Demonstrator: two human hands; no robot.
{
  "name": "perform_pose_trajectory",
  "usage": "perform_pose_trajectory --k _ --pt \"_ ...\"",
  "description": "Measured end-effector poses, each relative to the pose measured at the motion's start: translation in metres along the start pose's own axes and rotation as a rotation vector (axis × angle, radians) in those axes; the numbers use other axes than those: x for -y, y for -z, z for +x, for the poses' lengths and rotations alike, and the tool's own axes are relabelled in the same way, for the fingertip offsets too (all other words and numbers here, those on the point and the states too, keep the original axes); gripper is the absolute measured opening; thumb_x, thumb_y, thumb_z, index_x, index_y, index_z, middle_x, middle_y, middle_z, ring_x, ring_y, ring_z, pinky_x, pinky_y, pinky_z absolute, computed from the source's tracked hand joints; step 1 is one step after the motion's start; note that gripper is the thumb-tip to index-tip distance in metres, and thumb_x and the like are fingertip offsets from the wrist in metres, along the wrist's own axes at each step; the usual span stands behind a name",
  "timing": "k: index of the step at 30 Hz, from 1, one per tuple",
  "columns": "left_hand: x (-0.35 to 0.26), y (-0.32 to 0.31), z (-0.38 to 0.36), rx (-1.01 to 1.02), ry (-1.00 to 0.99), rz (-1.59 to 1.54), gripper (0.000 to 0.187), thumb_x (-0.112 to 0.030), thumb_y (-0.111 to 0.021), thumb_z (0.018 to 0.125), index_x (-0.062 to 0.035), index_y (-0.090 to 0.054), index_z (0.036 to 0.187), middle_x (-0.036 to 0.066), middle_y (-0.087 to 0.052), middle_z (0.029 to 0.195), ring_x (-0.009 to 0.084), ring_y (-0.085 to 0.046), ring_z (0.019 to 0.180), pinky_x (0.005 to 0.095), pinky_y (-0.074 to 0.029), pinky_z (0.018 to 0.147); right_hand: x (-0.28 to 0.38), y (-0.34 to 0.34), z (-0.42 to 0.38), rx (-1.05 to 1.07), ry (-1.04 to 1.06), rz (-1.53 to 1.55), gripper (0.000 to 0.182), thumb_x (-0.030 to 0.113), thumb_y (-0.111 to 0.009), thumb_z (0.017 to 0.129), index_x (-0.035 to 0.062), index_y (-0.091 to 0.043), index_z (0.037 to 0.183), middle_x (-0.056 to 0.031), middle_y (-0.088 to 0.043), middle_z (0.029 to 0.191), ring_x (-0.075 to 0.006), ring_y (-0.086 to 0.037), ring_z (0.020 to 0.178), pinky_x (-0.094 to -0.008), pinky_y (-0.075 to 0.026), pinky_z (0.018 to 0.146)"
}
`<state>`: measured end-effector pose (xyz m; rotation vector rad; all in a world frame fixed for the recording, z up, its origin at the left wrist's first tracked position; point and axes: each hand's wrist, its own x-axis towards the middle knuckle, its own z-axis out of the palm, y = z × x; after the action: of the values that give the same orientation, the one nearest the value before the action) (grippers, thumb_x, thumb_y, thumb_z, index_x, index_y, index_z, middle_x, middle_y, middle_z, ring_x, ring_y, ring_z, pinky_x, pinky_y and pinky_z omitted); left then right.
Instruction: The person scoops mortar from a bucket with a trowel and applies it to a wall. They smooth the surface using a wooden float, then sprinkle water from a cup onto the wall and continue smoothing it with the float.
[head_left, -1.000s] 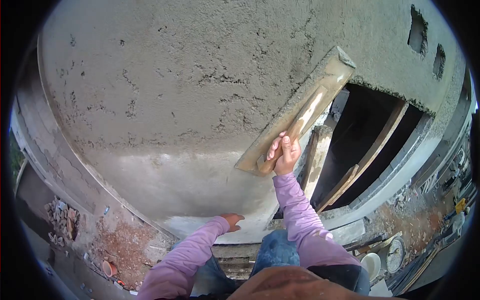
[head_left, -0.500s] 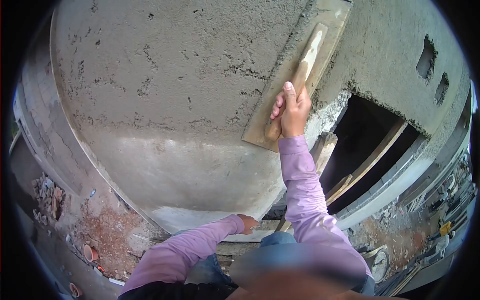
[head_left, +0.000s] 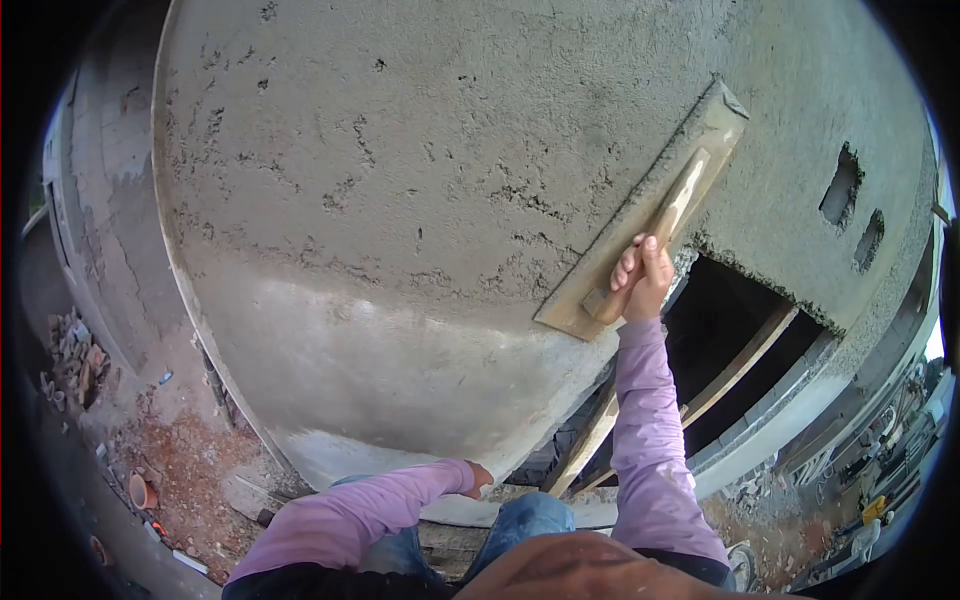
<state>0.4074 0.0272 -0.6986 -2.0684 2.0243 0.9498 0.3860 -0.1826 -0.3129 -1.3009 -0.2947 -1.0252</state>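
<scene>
My right hand (head_left: 643,280) is wrapped round the handle of a long wooden plastering float (head_left: 668,185). The float's flat board lies slantwise against the cement-rendered wall (head_left: 400,190), just above the corner of a dark opening. Above, the render is rough and pitted; a smoother, paler band (head_left: 360,350) runs across below it. Down by the wall's lower edge is my left hand (head_left: 482,480), its fingers mostly hidden.
Wooden props (head_left: 745,362) cross the dark opening (head_left: 715,310) on the right. Two ragged holes (head_left: 842,188) pierce the wall farther right. Rubble (head_left: 75,355) and an orange pot (head_left: 142,491) lie on the ground at lower left. Assorted materials clutter the lower right.
The float and my right hand have shifted right and lower in view, the board tilting further over. The view itself has shifted too. My left hand stays by the wall's lower edge.
</scene>
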Motion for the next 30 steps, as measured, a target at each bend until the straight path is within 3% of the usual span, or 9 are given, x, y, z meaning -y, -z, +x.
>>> perform_pose_trajectory --k 4,5,6,12,15,17,21,27,30 --pt "-0.005 0.001 -0.001 -0.122 -0.087 -0.042 0.052 -0.029 -0.069 0.078 -0.0119 -0.061 0.127 0.018 -0.065 0.123 0.0365 -0.059 0.118 0.0479 -0.048 0.098 0.081 -0.046 0.105 -0.021 0.120 -0.005 0.033 0.035 -0.055 0.101 0.0030 -0.051 0.096 -0.0037 -0.049 0.066 -0.0118 -0.046 0.048 -0.0271 -0.041 0.042" --pt "-0.014 0.016 -0.008 -0.024 -0.093 -0.027 0.064 -0.031 -0.067 0.084 -0.0124 -0.049 0.142 0.020 -0.059 0.133 0.0377 -0.055 0.124 0.0467 -0.043 0.104 0.086 -0.069 0.116 -0.017 0.114 -0.038 0.032 0.034 -0.056 0.100 0.0031 -0.052 0.095 -0.0038 -0.049 0.065 -0.0120 -0.047 0.047 -0.0274 -0.042 0.041" --pt "-0.014 0.018 -0.007 -0.043 -0.101 -0.045 0.064 -0.031 -0.067 0.084 -0.0123 -0.049 0.142 0.020 -0.059 0.133 0.0377 -0.055 0.124 0.0465 -0.043 0.105 0.081 -0.097 0.119 -0.013 0.104 -0.075 0.030 0.032 -0.057 0.100 0.0032 -0.052 0.093 -0.0038 -0.050 0.064 -0.0122 -0.047 0.047 -0.0278 -0.042 0.040" --pt "-0.018 0.010 0.012 -0.050 -0.212 -0.082 0.065 -0.032 -0.066 0.084 -0.0125 -0.048 0.143 0.021 -0.060 0.132 0.0379 -0.055 0.124 0.0455 -0.042 0.105 -0.034 -0.217 0.036 0.334 -0.145 -0.353 0.027 0.026 -0.060 0.099 0.0029 -0.050 0.090 -0.0017 -0.050 0.057 -0.0117 -0.048 0.040 -0.0288 -0.041 0.036" --pt "-0.015 0.013 -0.001 -0.014 -0.202 -0.105 0.067 -0.034 -0.068 0.083 -0.0119 -0.048 0.143 0.021 -0.060 0.131 0.0370 -0.056 0.124 0.0448 -0.043 0.104 -0.101 -0.197 -0.041 0.446 -0.275 -0.420 0.033 0.030 -0.062 0.097 -0.0014 -0.055 0.105 -0.0033 -0.052 0.059 -0.0124 -0.050 0.040 -0.0301 -0.040 0.037" --pt "-0.004 0.006 -0.007 -0.010 -0.138 -0.048 0.068 -0.036 -0.069 0.083 -0.0104 -0.048 0.143 0.021 -0.061 0.130 0.0366 -0.057 0.122 0.0446 -0.044 0.103 -0.137 -0.160 -0.077 0.492 -0.169 -0.588 0.027 0.029 -0.063 0.098 0.0019 -0.059 0.097 -0.0015 -0.055 0.060 -0.0095 -0.052 0.044 -0.0273 -0.042 0.040" --pt "0.032 -0.029 0.026 -0.100 -0.117 0.032 0.071 -0.036 -0.070 0.083 -0.0078 -0.046 0.144 0.020 -0.063 0.126 0.0359 -0.060 0.116 0.0451 -0.047 0.099 -0.077 -0.151 -0.041 0.436 -0.234 -0.557 0.028 0.030 -0.064 0.097 0.0032 -0.057 0.092 -0.0016 -0.055 0.060 -0.0093 -0.050 0.043 -0.0270 -0.041 0.039" --pt "0.009 -0.008 -0.008 0.030 -0.130 -0.153 0.072 -0.038 -0.070 0.080 -0.0052 -0.049 0.141 0.022 -0.055 0.138 0.0367 -0.052 0.129 0.0434 -0.041 0.108 0.110 -0.165 0.159 0.164 0.078 -0.336 0.031 0.029 -0.063 0.095 0.0000 -0.058 0.084 -0.0046 -0.055 0.061 -0.0140 -0.051 0.044 -0.0304 -0.043 0.038" --pt "0.015 -0.005 -0.010 0.008 -0.124 -0.140 0.071 -0.038 -0.070 0.081 -0.0058 -0.049 0.142 0.021 -0.055 0.138 0.0367 -0.052 0.129 0.0437 -0.042 0.107 0.182 -0.144 0.249 0.088 0.101 -0.336 0.031 0.034 -0.057 0.099 0.0033 -0.054 0.091 -0.0020 -0.054 0.068 -0.0124 -0.048 0.051 -0.0274 -0.042 0.046"
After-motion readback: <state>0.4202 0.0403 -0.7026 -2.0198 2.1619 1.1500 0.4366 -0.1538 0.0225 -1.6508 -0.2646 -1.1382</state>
